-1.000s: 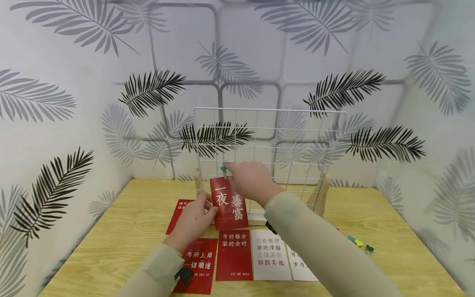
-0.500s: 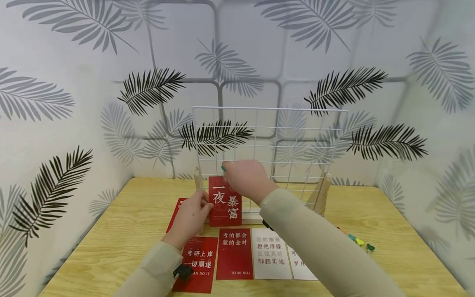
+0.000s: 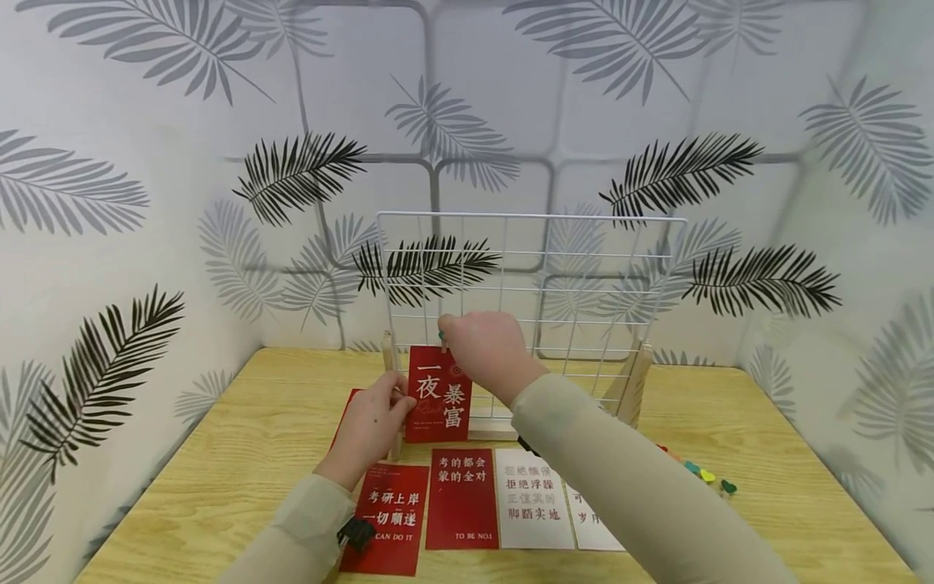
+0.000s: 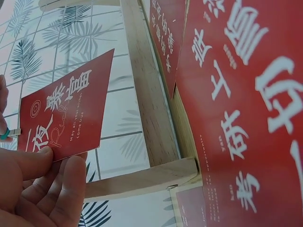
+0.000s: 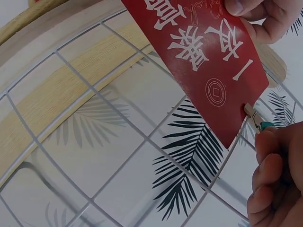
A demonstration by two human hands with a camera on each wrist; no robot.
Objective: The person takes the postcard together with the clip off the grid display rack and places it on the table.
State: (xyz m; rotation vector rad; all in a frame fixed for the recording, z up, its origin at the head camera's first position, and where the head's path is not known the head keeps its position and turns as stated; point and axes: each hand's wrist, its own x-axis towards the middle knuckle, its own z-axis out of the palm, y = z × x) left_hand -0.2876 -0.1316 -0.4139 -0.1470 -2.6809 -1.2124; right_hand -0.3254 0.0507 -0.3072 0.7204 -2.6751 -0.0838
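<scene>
A red card with white characters [image 3: 439, 405] stands upright in front of the lower left of a white wire grid [image 3: 554, 321]. My left hand [image 3: 370, 424] pinches the card's left edge between thumb and fingers, as the left wrist view shows. At the card's top edge sits a small wooden clothespin [image 5: 253, 117] with a teal end. My right hand [image 3: 490, 349] pinches that clothespin by its teal end, thumb and finger together. In the right wrist view the clothespin's tip overlaps the top edge of the card, close to a grid wire.
Wooden feet [image 3: 629, 381] hold the grid up on the wood-grain table [image 3: 219, 454]. Before it lie red cards [image 3: 461, 503] and white cards [image 3: 536, 507], partly under my right sleeve. Several coloured clips [image 3: 706, 477] lie at the right. A leaf-patterned wall stands behind.
The red card has shifted slightly left and turned from a tilt to nearly straight against the grid. Both hands stay on the card and clothespin, the left one moving a little left.
</scene>
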